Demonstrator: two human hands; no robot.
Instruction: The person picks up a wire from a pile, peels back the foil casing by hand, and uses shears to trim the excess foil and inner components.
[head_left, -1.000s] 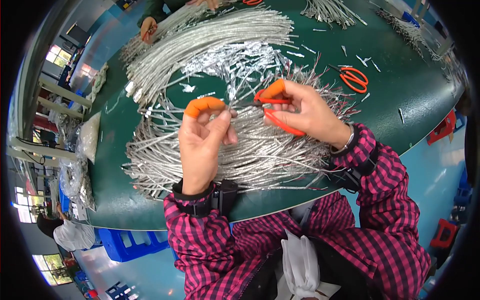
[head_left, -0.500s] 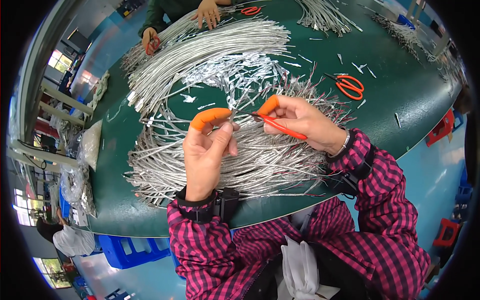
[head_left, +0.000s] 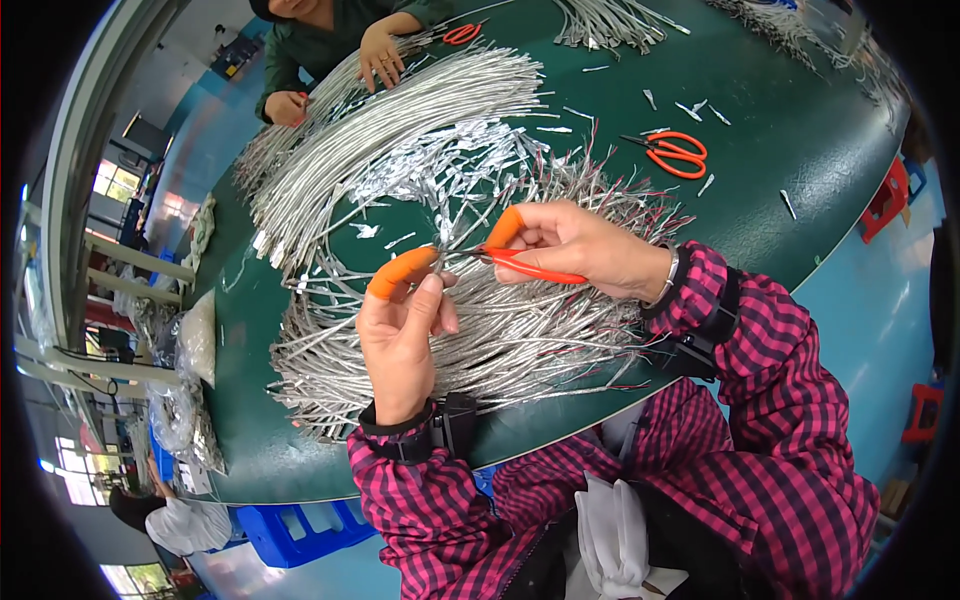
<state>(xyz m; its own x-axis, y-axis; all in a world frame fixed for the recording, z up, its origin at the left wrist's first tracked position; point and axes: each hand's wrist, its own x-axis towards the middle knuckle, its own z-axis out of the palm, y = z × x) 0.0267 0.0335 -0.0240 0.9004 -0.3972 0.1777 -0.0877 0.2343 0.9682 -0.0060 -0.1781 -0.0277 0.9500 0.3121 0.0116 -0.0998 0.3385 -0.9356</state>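
Note:
My left hand (head_left: 400,335), an orange cover on its index finger, pinches the end of a silvery cable (head_left: 438,262) between thumb and index. My right hand (head_left: 590,248) is closed around red-handled scissors (head_left: 540,268), also with an orange finger cover. The dark blades point left and meet the cable end at my left fingertips; whether they touch it is too small to tell. Beneath both hands lies a loose pile of silvery cables (head_left: 500,350), with frayed ends and dark red wires at its right side.
Beyond lies a bundle of silvery cables (head_left: 400,125) beside a heap of foil scraps (head_left: 450,160). Spare red scissors (head_left: 678,155) rest on the green table (head_left: 760,200). Across it, a co-worker's hand (head_left: 382,55) rests over more cables. A blue stool (head_left: 290,535) stands below the table edge.
The view has shifted slightly, with more of the co-worker showing. My hands stay together, and the scissors still point at the cable end in my left fingers.

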